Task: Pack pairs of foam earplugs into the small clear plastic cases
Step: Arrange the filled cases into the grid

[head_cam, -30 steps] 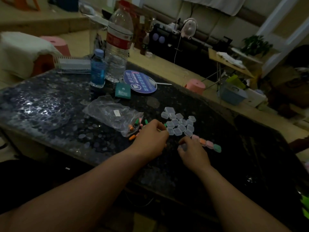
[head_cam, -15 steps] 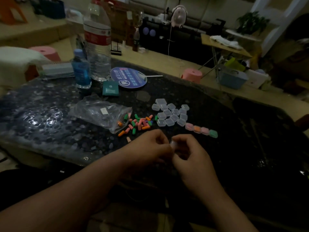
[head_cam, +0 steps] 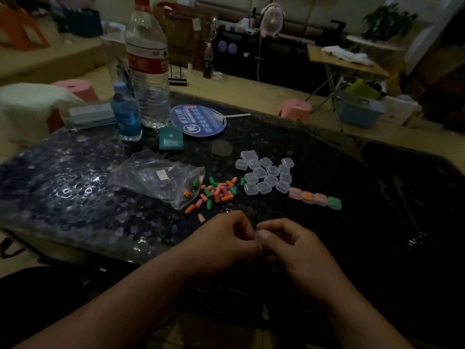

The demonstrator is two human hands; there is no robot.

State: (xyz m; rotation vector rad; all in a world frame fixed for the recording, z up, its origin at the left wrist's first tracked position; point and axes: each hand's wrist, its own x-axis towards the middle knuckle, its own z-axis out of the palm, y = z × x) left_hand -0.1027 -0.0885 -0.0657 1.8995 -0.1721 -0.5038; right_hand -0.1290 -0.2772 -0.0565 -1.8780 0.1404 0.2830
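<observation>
Pulling back from the loose earplugs point(head_cam: 216, 192) and meeting at the near table point(head_cam: 75, 197) edge, with left hand point(head_cam: 226, 239) and right hand point(head_cam: 292, 248) both curled, pinching a clear case point(head_cam: 259, 234) between them, probably filling it.

Tabletop point(head_cam: 75, 197), left half: open dimpled surface, free to the near edge.
Rear left: large water bottle point(head_cam: 148, 71) and small blue bottle point(head_cam: 125, 114), both upright; teal packet point(head_cam: 171, 141) and round fan point(head_cam: 198, 119) lying flat beside them.
Centre: plastic bag point(head_cam: 156, 180), loose earplugs point(head_cam: 219, 192) spilled at its mouth, one stray earplug point(head_cam: 200, 218) nearer.
Centre right: cluster of empty clear cases point(head_cam: 266, 175); row of four filled cases point(head_cam: 314, 199) trailing right.
Near centre: left hand point(head_cam: 226, 238) and right hand point(head_cam: 289, 245) meeting, the right pinching a single clear case point(head_cam: 259, 234).
Far right: bare dark surface, unobstructed.
</observation>
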